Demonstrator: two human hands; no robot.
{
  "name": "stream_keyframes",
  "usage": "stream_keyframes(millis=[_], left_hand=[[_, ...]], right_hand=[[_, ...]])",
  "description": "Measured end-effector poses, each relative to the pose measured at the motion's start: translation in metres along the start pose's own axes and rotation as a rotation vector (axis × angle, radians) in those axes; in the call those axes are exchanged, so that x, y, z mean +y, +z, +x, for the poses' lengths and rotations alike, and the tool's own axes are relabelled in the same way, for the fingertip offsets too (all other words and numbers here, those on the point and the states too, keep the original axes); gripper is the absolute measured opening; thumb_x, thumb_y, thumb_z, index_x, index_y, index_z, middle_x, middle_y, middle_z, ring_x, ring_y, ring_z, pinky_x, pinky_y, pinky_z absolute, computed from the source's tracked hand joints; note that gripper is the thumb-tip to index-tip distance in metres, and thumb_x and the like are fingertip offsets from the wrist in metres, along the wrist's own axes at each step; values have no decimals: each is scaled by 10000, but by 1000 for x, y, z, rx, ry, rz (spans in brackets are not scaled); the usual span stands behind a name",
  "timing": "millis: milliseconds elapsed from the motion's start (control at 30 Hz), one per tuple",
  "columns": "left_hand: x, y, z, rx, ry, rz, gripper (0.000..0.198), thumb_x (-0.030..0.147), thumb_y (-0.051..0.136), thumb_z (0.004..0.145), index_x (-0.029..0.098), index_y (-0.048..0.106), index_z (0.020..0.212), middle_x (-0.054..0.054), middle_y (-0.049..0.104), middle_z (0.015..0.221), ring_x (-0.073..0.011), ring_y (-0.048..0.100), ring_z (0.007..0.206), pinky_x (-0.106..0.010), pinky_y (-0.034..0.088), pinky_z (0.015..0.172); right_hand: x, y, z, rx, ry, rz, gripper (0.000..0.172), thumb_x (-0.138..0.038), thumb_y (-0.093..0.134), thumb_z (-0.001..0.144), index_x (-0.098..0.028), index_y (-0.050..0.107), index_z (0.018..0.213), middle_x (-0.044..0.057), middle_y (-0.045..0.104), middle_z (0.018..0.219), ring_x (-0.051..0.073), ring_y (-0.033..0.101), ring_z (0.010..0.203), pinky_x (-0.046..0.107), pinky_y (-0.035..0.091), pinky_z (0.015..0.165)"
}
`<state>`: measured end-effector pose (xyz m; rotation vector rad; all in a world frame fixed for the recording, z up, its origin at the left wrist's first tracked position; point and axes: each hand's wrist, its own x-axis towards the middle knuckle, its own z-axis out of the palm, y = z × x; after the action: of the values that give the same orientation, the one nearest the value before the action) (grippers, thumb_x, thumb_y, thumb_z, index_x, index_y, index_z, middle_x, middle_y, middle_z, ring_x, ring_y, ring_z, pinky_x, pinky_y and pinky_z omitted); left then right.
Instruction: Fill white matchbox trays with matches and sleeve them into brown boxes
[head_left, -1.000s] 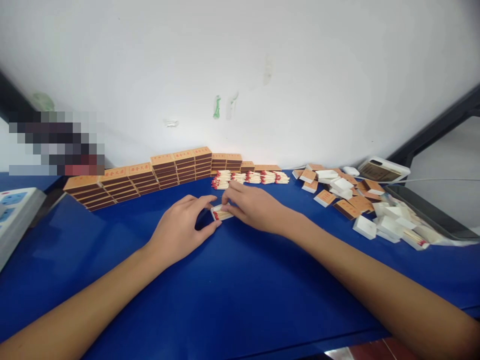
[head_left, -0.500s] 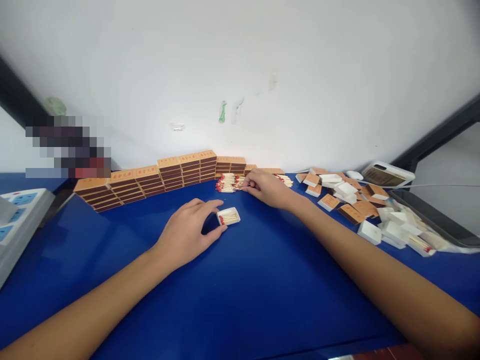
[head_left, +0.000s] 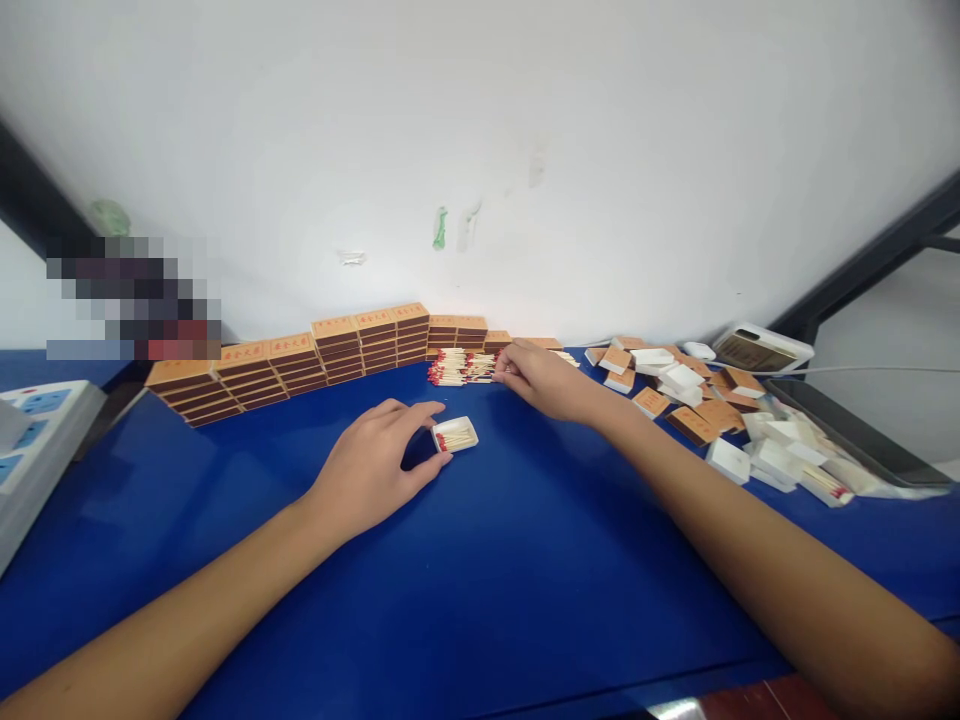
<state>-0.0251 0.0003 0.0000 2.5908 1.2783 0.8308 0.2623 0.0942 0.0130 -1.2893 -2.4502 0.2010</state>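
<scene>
Bracketing the white tray (head_left: 466, 448) with half-open left hand (head_left: 379, 455), I am remotely holding the right hand (head_left: 538, 378), grip indiscernible, at the match pile (head_left: 451, 367), risking scatter by hasty plucking.

Blue table (head_left: 450, 590) bears matchboxes (head_left: 292, 362), matches (head_left: 451, 367), perhaps a tray (head_left: 862, 432).

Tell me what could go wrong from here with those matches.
The left hand sits around one end of the open tray, so a nudge could tip it and spill the matches inside. The right hand is at the loose matches, which could scatter. The stacked matchboxes might topple if bumped.
</scene>
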Motion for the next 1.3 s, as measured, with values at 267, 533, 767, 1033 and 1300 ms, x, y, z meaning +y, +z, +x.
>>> stream_keyframes(millis=[267, 533, 767, 1033, 1300], left_hand=[[1, -2, 1, -14, -23, 7, 484, 352, 739, 956, 220, 620, 1405, -50, 789, 1159, -278, 703, 1106, -448, 580, 957], [0, 0, 0, -23, -16, 11, 477, 368, 740, 953, 212, 633, 1391, -71, 771, 1160, -281, 705, 1098, -455, 584, 963], [0, 0, 0, -10, 0, 2, 474, 348, 732, 958, 217, 620, 1400, -58, 785, 1149, -282, 701, 1109, -450, 581, 956], [1, 1, 0, 17, 35, -12, 477, 331, 734, 956, 208, 618, 1402, -54, 782, 1136, -272, 705, 1083, -458, 585, 953], [2, -2, 0, -4, 33, 4, 459, 332, 723, 953, 219, 620, 1386, -74, 769, 1100, -284, 701, 1073, -448, 586, 940]], right_hand=[[-7, 3, 7, -38, 42, -121, 76, -162, 582, 1017, -172, 645, 976, 112, 635, 1083, 216, 621, 907, 325, 457, 824], [-5, 9, 10, -135, 118, -168, 147, -205, 492, 1073, -172, 619, 1006, 138, 623, 1147, 229, 633, 929, 341, 463, 853], [-20, -12, -10, -147, 101, -81, 155, -223, 443, 1090, -188, 563, 997, 127, 623, 1113, 228, 600, 916, 348, 454, 833], [-82, -18, -32, -206, -23, -3, 145, -116, 456, 1058, -187, 564, 992, 96, 623, 1105, 184, 588, 840, 302, 431, 743], [-89, -3, -33, -231, -85, -40, 139, -95, 481, 1038, -193, 577, 1031, 92, 629, 1106, 174, 589, 773, 313, 429, 710]])
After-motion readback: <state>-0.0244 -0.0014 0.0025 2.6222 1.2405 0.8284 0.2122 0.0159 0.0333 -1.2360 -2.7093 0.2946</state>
